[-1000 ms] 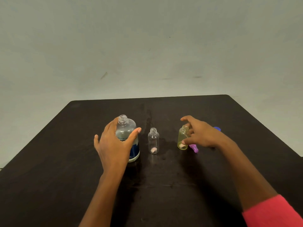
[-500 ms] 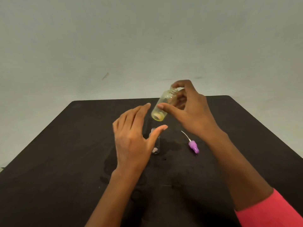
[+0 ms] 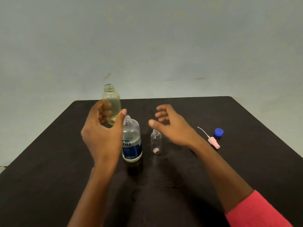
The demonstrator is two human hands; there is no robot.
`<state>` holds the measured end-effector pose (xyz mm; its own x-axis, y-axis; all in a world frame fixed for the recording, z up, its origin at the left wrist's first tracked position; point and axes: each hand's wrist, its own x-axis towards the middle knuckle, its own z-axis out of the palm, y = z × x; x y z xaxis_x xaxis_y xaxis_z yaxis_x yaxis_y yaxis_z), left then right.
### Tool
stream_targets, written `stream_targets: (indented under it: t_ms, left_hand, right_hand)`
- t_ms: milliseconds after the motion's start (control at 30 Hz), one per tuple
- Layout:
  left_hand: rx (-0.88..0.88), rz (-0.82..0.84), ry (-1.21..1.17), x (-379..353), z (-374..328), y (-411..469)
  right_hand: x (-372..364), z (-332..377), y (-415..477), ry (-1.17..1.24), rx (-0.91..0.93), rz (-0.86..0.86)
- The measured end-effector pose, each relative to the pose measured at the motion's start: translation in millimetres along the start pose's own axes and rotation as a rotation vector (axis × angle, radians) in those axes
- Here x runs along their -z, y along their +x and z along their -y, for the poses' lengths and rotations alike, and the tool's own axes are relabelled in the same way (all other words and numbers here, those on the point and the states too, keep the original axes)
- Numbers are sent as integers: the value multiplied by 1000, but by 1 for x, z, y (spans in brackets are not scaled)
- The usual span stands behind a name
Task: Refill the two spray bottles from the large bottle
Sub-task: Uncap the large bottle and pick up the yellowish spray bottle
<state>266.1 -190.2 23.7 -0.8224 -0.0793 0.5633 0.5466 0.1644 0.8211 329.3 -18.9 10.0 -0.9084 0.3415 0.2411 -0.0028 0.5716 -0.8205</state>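
The pale yellow see-through plastic spray bottle (image 3: 111,102) is up off the table, upright and uncapped. The left hand (image 3: 105,133) holds it low on its body, fingers curled behind and thumb in front. The right hand (image 3: 170,126) holds nothing and hovers with fingers loosely spread just above the small clear plastic spray bottle (image 3: 156,143), which stands open on the dark matte table (image 3: 49,161). Between the hands stands the large clear bottle with a blue label (image 3: 132,141), its cap off.

By my judgement the opening is done and no pouring has begun. Both small bottles look unfilled, though the yellow tint makes that one's level hard to read. Both refills and the recapping remain.

The pink spray head with a thin tube (image 3: 213,142) and the blue screw cap (image 3: 218,132) lie to the right, well apart from the bottles. Bare tabletop spreads to the left and on the near side, so the large bottle can tip without nearing an edge.
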Motion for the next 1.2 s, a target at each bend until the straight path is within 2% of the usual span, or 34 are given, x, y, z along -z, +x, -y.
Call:
stream_targets:
  t_ms: [100,267,400,533,700,900,1200]
  left_hand:
    - [80,-61,14,5,17,9]
    - [227,-116,33,9,54,14]
    - [338,-83,64,7,82,6]
    - [393,-37,65,0,95,-5]
    - [384,1,54,-7,99,-11]
    - [339,38,54,-8,101,-21]
    - [292,51,32,-8,101,-24]
  right_hand:
    - [-8,-26,-3,-137,-95,141]
    - [-18,-45,-6,-198,-142,183]
    - [-22,-43,-10,-186,-116,119]
    - [-26,-21,-13,-185,42,-20]
    - [-37,15,-9,-293,151,-10]
    - [-66,28,4,-516,90,86]
    - [-74,35,0,-240,12,-77]
